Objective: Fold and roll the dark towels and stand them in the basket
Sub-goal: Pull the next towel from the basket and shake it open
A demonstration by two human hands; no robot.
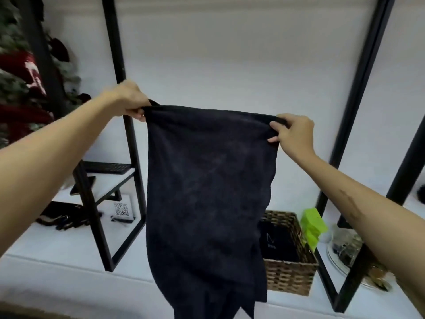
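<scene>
Held aloft by its top edge: dark towel (pixel 207 192), pinched at one corner in the left hand (pixel 131 101) and at the other in the right hand (pixel 295 134), fingers of both curled tight on the hem, cloth hanging full length above the white counter (pixel 69 261). Behind and right of its lower edge, woven basket (pixel 291 270), dark contents inside too dim to identify. Best practice for the step in hand, by the look of it: keep the top edge taut and level, match corners squarely before folding, avoid dragging the bunched tail. Readable marks scarce: QR code card (pixel 121 209) at left, code only; faint pale mark inside basket, illegible.
</scene>
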